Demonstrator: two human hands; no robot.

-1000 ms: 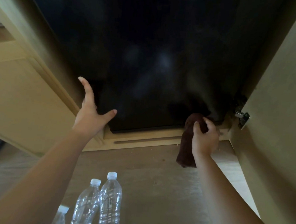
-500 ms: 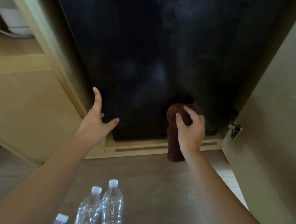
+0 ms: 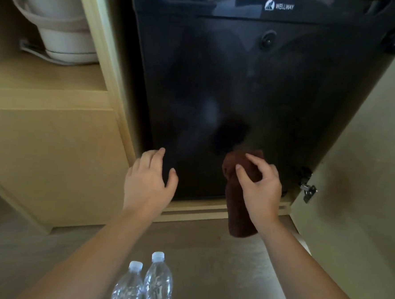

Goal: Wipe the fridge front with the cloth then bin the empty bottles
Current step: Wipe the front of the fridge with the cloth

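Cloth (image 3: 238, 216): brown plush, folded long; axis 12–6, tail toward 6.
Fridge front (image 3: 242, 82): glossy black.
Right hand (image 3: 258, 190): pinches cloth top.
Left hand (image 3: 147, 181): spread, 9 o'clock.

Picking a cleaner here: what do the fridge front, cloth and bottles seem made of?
The fridge front looks like glossy black plastic or coated metal: it mirrors faint shapes and shows smears. The cloth looks like soft dark-brown fabric, maybe terry: matte, fuzzy, hanging limp. The bottles look like thin clear plastic with white caps: see-through walls.
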